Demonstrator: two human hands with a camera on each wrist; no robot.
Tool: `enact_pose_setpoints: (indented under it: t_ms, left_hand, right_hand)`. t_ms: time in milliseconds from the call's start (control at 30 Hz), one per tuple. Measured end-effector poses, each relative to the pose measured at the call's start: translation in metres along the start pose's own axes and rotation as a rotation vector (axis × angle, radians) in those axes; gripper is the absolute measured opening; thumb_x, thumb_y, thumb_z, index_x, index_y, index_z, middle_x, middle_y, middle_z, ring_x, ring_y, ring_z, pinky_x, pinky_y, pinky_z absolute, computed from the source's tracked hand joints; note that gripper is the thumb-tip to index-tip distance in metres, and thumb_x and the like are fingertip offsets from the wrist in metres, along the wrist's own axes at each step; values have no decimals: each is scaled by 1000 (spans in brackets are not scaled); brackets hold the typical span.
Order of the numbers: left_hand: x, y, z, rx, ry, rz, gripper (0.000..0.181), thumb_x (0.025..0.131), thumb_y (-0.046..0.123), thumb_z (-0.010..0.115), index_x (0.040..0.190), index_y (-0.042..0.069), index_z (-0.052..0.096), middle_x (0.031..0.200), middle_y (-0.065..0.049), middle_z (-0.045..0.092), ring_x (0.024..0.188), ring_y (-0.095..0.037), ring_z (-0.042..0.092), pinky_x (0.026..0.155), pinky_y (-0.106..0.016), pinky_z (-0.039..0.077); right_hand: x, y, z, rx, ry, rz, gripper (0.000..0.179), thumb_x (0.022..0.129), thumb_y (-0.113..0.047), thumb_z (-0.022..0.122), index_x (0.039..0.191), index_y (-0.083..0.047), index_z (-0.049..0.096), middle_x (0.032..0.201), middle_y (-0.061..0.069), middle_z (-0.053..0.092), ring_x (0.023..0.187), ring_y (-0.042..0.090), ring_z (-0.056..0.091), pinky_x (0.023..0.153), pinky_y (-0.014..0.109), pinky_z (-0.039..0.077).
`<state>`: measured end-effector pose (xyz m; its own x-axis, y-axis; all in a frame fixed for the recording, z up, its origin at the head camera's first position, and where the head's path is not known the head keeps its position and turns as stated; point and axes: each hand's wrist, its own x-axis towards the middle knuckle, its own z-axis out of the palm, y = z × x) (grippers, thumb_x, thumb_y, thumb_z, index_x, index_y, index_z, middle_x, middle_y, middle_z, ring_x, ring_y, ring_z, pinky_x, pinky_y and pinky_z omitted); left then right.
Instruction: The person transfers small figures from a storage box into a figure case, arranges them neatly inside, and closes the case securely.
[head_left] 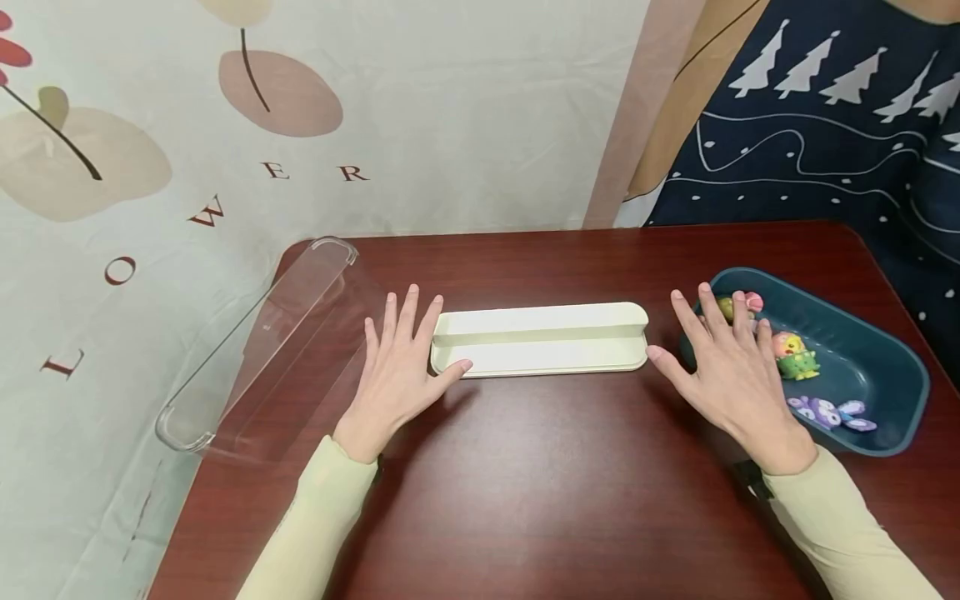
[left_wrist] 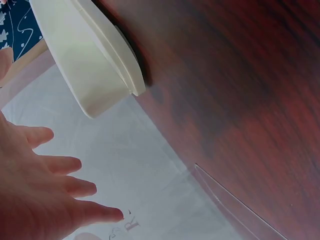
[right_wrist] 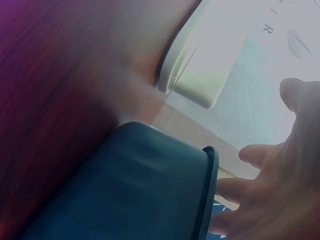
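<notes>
Palm down with spread fingers, my left hand [head_left: 402, 367] hovers at the left end of a long cream-white stand [head_left: 540, 358] with a raised back ledge. Its thumb overlaps the stand's near left corner in the head view; contact cannot be told. My right hand [head_left: 727, 375], fingers also spread, is between the stand's right end and a dark blue plastic basin [head_left: 870, 350], covering part of the basin's left side. Inside the basin lie small toy figures: a green one with a pink-and-yellow head [head_left: 797, 357], a purple-and-white rabbit-eared one [head_left: 831, 413], and others partly hidden by fingers.
A clear plastic cover [head_left: 281, 333] lies slantwise at the left of the dark red-brown table [head_left: 555, 500], reaching over its left edge. A printed pale cloth [head_left: 465, 117] hangs behind the table, and a navy cloth with white trees [head_left: 810, 158] hangs at the right.
</notes>
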<state>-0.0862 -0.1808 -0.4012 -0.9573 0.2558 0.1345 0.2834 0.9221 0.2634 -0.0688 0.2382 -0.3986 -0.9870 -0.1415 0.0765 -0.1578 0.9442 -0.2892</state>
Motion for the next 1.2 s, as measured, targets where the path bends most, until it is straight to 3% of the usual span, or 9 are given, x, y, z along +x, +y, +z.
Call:
enact_pose_setpoints:
  t_ms: [667, 933, 1067, 1200]
  left_hand:
    - [1, 3, -1, -53, 34, 21, 95, 92, 66, 63, 165, 17, 27, 172, -14, 15, 158, -41, 7, 117, -75, 13]
    - [3, 1, 0, -146, 7, 10, 94, 93, 62, 65, 166, 19, 24, 172, -13, 15, 159, -37, 5, 119, -72, 12]
    - [5, 0, 1, -170, 7, 21, 94, 93, 60, 66, 166, 19, 24, 173, -12, 12, 159, -37, 4, 119, -71, 15]
    - [8, 1, 3, -183, -2, 27, 96, 92, 61, 68, 166, 19, 24, 173, -11, 8, 158, -38, 4, 119, -71, 16]
  right_hand:
    - [0, -15, -5, 101, 43, -78, 83, 99, -62, 53, 165, -17, 28, 169, 20, 22, 154, 53, 4, 122, 67, -5]
    - [3, -26, -5, 151, 50, -121, 79, 99, -58, 57, 164, -20, 32, 169, 15, 25, 156, 45, 12, 123, 66, 8]
    - [5, -31, -3, 166, 4, -130, 77, 100, -58, 56, 164, -22, 34, 170, 10, 23, 156, 40, 16, 117, 72, 21]
    - [8, -37, 0, 197, -43, -143, 76, 100, -59, 55, 163, -22, 35, 171, 6, 22, 156, 37, 19, 112, 77, 22]
